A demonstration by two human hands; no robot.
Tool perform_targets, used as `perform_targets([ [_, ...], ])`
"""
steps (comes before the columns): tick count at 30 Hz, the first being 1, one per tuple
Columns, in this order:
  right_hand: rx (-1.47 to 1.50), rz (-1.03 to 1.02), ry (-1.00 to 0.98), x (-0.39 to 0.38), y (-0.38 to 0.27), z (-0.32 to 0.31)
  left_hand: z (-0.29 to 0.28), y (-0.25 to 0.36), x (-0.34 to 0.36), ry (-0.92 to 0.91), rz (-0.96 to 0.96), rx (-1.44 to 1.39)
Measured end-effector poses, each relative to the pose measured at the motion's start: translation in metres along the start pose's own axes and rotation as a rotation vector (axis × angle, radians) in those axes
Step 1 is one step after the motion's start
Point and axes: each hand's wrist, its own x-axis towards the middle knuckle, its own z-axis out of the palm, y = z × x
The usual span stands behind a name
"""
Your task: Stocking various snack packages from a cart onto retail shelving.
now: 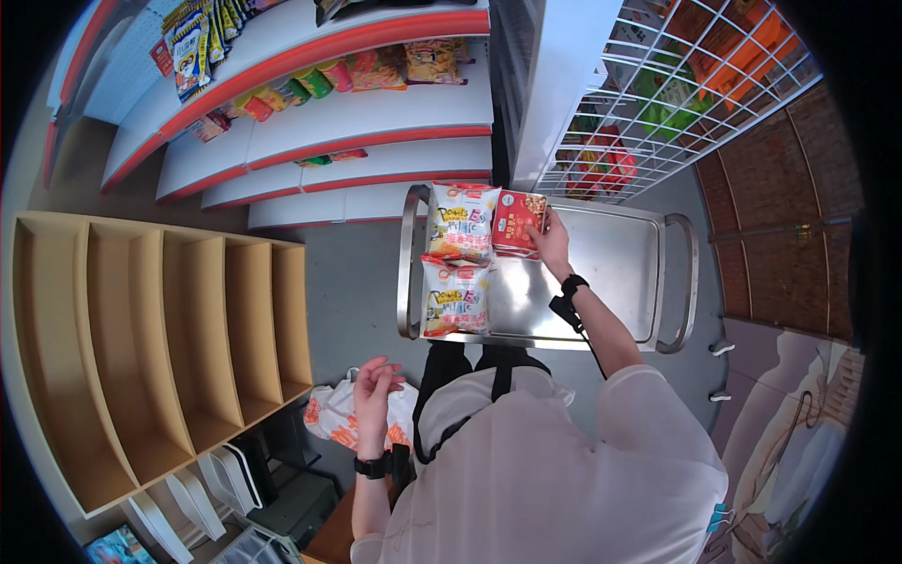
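A steel trolley tray [583, 291] lies across the middle of the view. Two white snack bags with colourful print, an upper one [458, 218] and a lower one [457, 303], lie along its left side. Beside the upper bag is a red flat packet [512, 222], possibly stacked on another, with my right hand [550, 242] closed on its right edge. My left hand [374, 399] is raised below and left of the tray, empty, fingers loosely bent and apart, over a white plastic bag [334, 414] with orange print.
White shelves [366, 108] with red edges and snacks are ahead left. A white wire rack [658, 127] with packages is ahead right. An empty wooden cubby unit [207, 348] stands left, with bins and equipment [282, 508] below it. A brown panelled surface [770, 216] is at right.
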Motion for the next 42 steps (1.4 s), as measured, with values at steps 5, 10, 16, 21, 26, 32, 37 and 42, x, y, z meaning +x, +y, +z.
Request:
perform_targets([
  [5, -0.221, -0.047, 0.025, 0.002, 0.005, 0.002, -0.001, -0.001, 0.002, -0.006, 0.007, -0.017],
  [10, -0.250, -0.025, 0.015, 0.000, -0.002, 0.000, -0.005, -0.005, 0.002, -0.010, 0.003, -0.033],
  [16, -0.237, -0.023, 0.020, 0.002, 0.001, 0.003, -0.011, -0.010, 0.002, -0.004, -0.011, -0.037],
  [21, -0.209, 0.038, 0.021, 0.003, -0.003, 0.002, -0.010, -0.007, 0.002, 0.003, -0.015, -0.040],
  [26, -0.282, 0.049, 0.068, -0.002, -0.015, -0.013, -0.010, -0.008, 0.001, 0.013, -0.033, -0.028],
  [32, -0.281, -0.011, 0.155, -0.004, 0.005, -0.034, -0.014, -0.012, 0.001, 0.012, -0.047, -0.008],
  [37, -0.126, -0.046, 0.001, -0.030, -0.020, -0.061, -0.031, -0.016, 0.014, 0.041, -0.003, 0.020],
  [42, 0.004, -0.136, -0.216, -0.074, -0.098, -0.050, -0.068, -0.017, 0.041, 0.054, 0.083, 0.006],
])
